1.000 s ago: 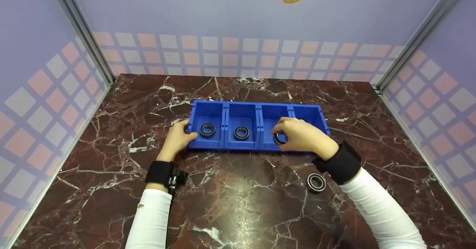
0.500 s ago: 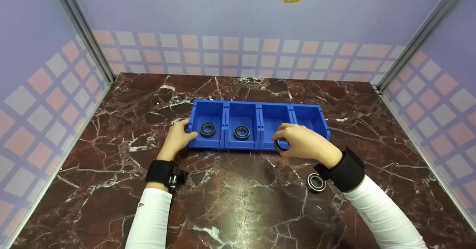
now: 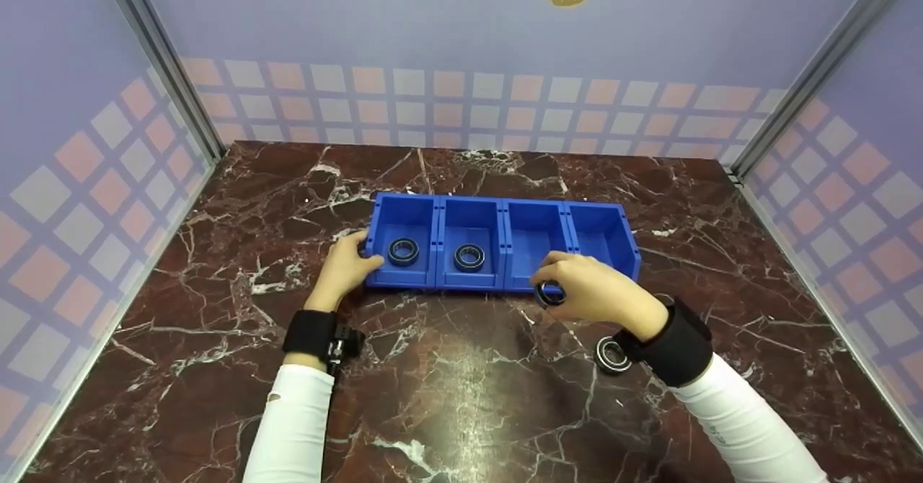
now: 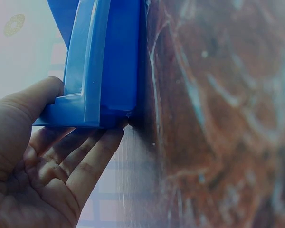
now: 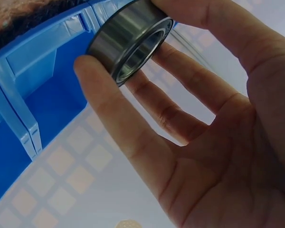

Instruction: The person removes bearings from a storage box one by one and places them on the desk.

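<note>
My right hand [image 3: 595, 288] pinches a ball bearing [image 5: 133, 40] by its outer ring, between thumb and fingers, over the front edge of the third compartment of a blue bin row [image 3: 469, 281]. At the row's left end my left hand [image 3: 342, 270] grips the side wall; in the left wrist view its thumb hooks over the rim [image 4: 78, 107] and the other fingers lie against the outside. One bearing [image 3: 403, 251] lies flat in the leftmost compartment and a second bearing [image 3: 469, 257] in the compartment beside it. Another bearing [image 3: 613, 355] lies on the table below my right wrist.
The dark red marbled table [image 3: 461, 389] carries the bin row near its middle. Patterned panels [image 3: 461, 101] close it in at the back and both sides, with metal posts [image 3: 162, 65] at the rear corners. The rightmost compartment [image 3: 598, 234] is partly covered by my right hand.
My right hand has drawn back from inside the third compartment toward the front edge, the bearing still pinched in it. My left hand and the bin row stay in place.
</note>
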Demonstrator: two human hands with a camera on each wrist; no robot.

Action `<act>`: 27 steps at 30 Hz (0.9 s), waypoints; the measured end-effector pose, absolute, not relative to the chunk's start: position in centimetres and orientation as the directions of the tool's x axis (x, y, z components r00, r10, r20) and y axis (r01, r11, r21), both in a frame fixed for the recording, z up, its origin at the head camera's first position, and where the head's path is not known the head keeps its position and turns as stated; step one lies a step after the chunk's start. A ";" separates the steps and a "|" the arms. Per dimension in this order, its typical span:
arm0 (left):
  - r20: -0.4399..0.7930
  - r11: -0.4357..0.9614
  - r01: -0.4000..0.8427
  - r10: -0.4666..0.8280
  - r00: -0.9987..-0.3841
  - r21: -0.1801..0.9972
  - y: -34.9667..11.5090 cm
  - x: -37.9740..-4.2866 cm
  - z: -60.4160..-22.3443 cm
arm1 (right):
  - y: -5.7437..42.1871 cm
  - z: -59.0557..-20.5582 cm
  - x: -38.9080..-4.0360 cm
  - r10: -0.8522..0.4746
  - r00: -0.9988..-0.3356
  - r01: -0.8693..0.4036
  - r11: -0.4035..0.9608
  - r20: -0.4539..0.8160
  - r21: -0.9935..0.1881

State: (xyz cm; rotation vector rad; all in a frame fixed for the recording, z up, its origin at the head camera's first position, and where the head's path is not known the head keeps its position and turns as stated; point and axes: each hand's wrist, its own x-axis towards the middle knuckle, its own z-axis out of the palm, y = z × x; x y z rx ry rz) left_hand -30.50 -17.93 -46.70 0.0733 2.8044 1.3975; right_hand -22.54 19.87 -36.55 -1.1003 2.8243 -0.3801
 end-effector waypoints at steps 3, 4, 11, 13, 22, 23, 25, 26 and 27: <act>0.015 0.605 0.042 0.048 -0.999 0.795 -17.9 -30.5 -46.8 | 20.0 -36.9 -22.3 -0.691 -0.721 -0.675 0.690 0.037 -0.260; 0.016 0.606 0.043 0.049 -0.999 0.794 -17.9 -30.5 -46.8 | 20.0 -37.1 -22.2 -0.696 -0.716 -0.682 0.684 0.046 -0.260; 0.039 0.601 0.059 0.047 -0.998 0.797 -17.9 -30.6 -47.0 | 19.9 -37.8 -21.6 -0.694 -0.717 -0.684 0.683 0.062 -0.256; 0.044 0.600 0.062 0.045 -0.998 0.798 -17.9 -30.6 -47.1 | 19.9 -37.9 -21.3 -0.693 -0.719 -0.680 0.685 0.055 -0.262; 0.051 0.599 0.068 0.045 -0.998 0.798 -17.9 -30.6 -47.1 | 19.8 -38.6 -20.7 -0.691 -0.723 -0.666 0.694 0.009 -0.273; 0.051 0.600 0.067 0.044 -0.998 0.797 -17.9 -30.6 -47.1 | 19.8 -38.7 -20.7 -0.691 -0.722 -0.667 0.693 0.009 -0.274; 0.052 0.600 0.069 0.045 -0.998 0.797 -17.9 -30.6 -47.0 | 19.8 -38.8 -20.5 -0.696 -0.718 -0.670 0.689 0.008 -0.276; 0.051 0.600 0.068 0.045 -0.998 0.797 -17.9 -30.6 -47.0 | 19.7 -38.9 -20.5 -0.697 -0.717 -0.672 0.687 0.009 -0.275; 0.048 0.600 0.065 0.044 -0.998 0.797 -17.9 -30.6 -47.0 | 19.7 -39.0 -20.4 -0.699 -0.715 -0.674 0.685 0.010 -0.275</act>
